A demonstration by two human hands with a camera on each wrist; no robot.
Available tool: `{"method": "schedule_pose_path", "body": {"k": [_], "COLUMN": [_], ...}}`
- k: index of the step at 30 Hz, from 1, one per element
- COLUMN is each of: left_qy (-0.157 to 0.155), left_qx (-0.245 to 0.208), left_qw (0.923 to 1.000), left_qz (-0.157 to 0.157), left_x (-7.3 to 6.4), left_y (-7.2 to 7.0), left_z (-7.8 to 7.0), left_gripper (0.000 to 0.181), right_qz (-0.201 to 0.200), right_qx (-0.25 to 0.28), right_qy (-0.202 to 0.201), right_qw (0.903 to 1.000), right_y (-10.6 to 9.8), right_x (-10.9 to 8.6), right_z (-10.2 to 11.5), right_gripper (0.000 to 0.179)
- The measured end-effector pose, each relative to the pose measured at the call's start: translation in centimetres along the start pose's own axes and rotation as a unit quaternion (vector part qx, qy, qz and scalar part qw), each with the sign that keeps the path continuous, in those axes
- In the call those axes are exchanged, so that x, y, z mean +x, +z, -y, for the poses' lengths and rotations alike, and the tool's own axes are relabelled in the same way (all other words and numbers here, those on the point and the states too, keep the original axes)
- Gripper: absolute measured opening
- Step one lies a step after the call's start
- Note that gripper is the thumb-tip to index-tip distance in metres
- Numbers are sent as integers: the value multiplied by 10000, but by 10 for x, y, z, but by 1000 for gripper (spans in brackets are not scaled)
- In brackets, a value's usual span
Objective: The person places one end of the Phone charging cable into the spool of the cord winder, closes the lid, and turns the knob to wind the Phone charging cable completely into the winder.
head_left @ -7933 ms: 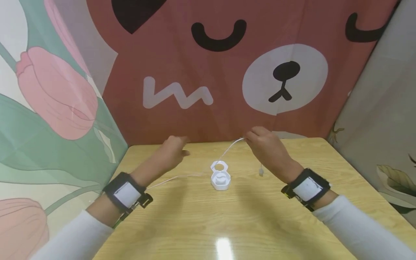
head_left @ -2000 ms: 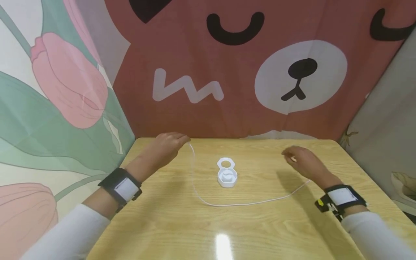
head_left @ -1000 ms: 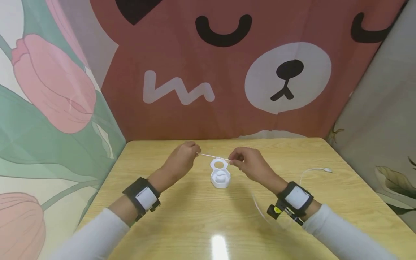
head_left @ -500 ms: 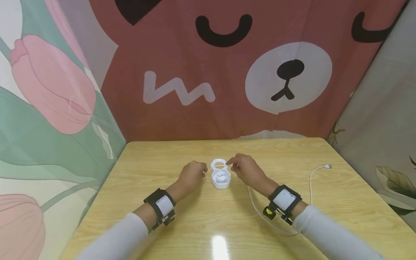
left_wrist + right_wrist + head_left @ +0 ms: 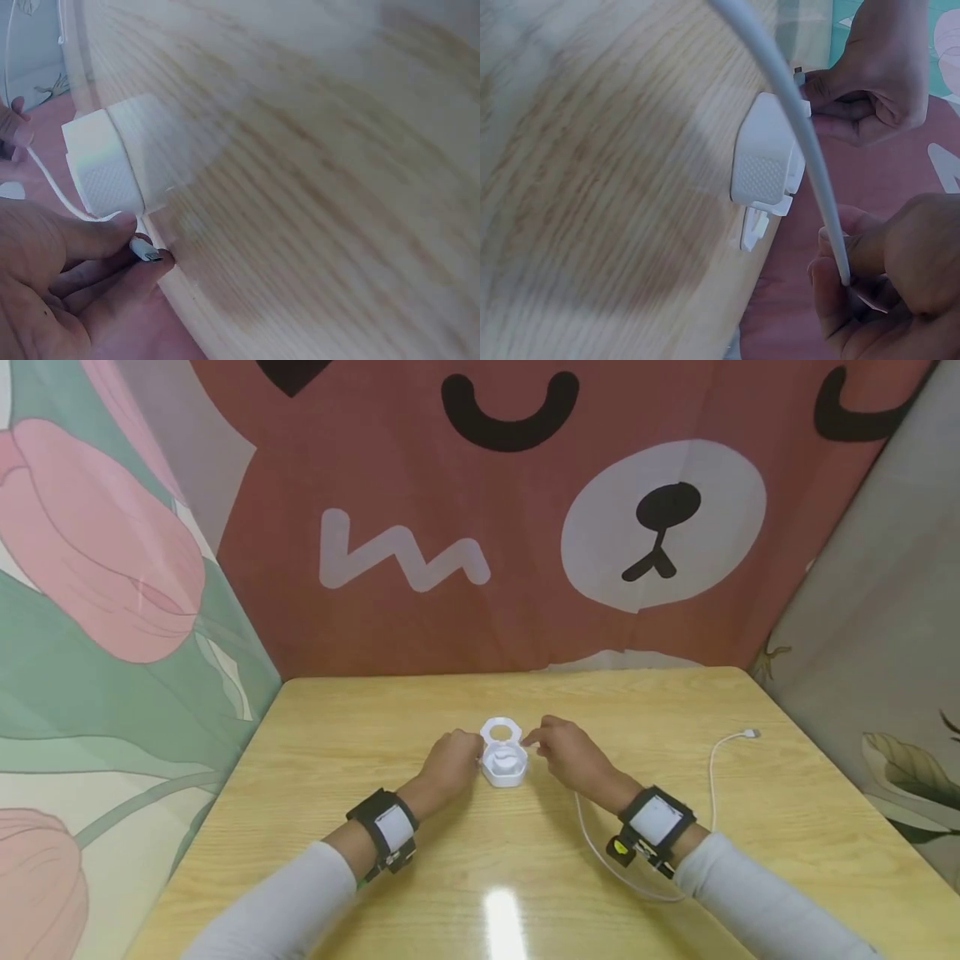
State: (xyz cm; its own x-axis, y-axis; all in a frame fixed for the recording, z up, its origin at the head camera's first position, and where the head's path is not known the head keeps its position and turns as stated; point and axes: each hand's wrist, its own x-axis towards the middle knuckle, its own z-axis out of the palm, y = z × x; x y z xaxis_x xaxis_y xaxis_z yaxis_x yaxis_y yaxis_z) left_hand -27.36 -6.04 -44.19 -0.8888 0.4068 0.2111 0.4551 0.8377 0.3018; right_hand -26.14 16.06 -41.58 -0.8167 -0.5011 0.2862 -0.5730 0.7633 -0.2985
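A white hexagonal cable case point(image 5: 505, 779) stands on the table with its ring-shaped lid tipped back and a round core showing inside. On its left side my left hand point(image 5: 452, 762) pinches the small metal-tipped plug point(image 5: 144, 249) of a white charging cable point(image 5: 595, 850) between thumb and fingers. To the right of the case, my right hand point(image 5: 573, 758) pinches the same cable a short way along, as the right wrist view also shows. The cable's stretch between the hands passes at the case. From the right hand, the rest loops toward the front and under the right forearm.
The cable's larger USB plug point(image 5: 752, 734) lies at the right on the wooden table point(image 5: 360, 718). A bear-print cloth point(image 5: 420, 627) hangs behind the table's back edge, with flowered cloths on both sides.
A second ago both hands held a taut stretch of cable above the lid. They have since come down to either side of the case, the left moving right and lower.
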Motion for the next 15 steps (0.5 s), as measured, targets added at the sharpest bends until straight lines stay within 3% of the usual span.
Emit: {"method": "schedule_pose_path", "body": {"k": [5,15], "left_qy": [-94,359], "left_qx": [9,525], "left_qw": [9998,9980], "left_qz": [186,-10], "left_x": [-1,3], "left_y": [0,1], "left_z": [-1,-5], "left_gripper": [15,13], "right_qz": [-48,6], "right_qx": [17,3], "right_qy": [-87,-143], "right_qw": [9999,9999], "right_y": [1,7], "right_x": [-3,-5], "right_z": [-1,1], "right_gripper": [31,31]}}
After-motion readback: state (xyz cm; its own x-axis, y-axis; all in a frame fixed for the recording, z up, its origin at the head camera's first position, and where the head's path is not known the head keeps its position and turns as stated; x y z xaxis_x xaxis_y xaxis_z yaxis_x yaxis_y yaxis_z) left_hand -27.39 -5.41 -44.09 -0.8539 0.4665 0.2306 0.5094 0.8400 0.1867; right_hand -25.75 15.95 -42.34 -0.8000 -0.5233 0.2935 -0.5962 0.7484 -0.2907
